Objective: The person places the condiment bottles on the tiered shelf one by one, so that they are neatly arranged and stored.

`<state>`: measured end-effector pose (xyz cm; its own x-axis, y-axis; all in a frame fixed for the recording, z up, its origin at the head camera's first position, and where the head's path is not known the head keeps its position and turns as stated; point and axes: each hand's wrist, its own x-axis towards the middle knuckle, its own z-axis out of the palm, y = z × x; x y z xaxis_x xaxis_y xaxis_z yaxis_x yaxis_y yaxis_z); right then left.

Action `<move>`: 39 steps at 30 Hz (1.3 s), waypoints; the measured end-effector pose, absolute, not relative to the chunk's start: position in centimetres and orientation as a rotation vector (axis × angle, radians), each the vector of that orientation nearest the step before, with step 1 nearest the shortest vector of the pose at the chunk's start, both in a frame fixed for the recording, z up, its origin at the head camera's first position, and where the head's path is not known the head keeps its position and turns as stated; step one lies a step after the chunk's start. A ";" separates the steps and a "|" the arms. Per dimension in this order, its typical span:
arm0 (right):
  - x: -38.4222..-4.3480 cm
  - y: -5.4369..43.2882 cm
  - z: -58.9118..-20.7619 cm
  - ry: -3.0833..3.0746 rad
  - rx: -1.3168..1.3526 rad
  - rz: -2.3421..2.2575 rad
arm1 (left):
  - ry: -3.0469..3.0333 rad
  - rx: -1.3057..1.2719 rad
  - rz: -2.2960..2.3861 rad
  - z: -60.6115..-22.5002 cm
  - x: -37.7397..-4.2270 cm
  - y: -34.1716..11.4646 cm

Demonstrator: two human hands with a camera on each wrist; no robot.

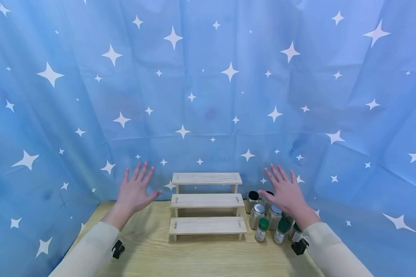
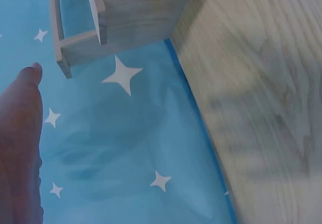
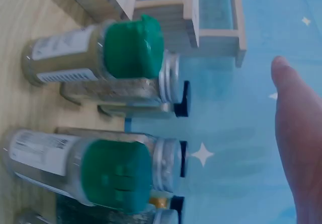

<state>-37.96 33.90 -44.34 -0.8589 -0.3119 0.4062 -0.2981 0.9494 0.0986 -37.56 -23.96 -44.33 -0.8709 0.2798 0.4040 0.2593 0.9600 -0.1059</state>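
My left hand (image 1: pixel 134 193) and right hand (image 1: pixel 286 194), spread, empty, are flanking a pale wooden three-tier rack (image 1: pixel 207 200), clear green-, silver- and black-capped jars (image 1: pixel 273 220) standing clustered rightward, presumably for reach.

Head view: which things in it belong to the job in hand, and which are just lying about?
Likely part of the job, judging by nearness to the left hand and right hand:
wooden rack
green-lidded jars
silver-lidded jars
black-lidded jars

Just surroundings or gear:
starry blue cloth
wooden table
black wrist devices

White stars (image 1: pixel 173 37) dot the blue curtain (image 1: pixel 201 50); jar lids (image 1: pixel 263 223) are green, silver, black.
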 end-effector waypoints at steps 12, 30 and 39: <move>-35.1 33.4 -47.1 -2.659 0.509 0.014 | -2.702 -0.445 -0.068 -45.8 -35.0 -23.0; -31.9 32.0 -49.3 -2.658 0.533 0.154 | -2.725 -0.537 -0.219 -50.7 -32.9 -22.3; -30.3 32.0 -50.9 -2.621 0.530 0.336 | -2.690 -0.583 -0.430 -52.6 -32.4 -21.5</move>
<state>-30.28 31.98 -50.94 -0.8284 -0.3100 0.4665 -0.4178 0.8968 -0.1459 -32.44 -21.52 -52.62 -0.8526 0.3379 0.3987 0.4453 0.8690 0.2157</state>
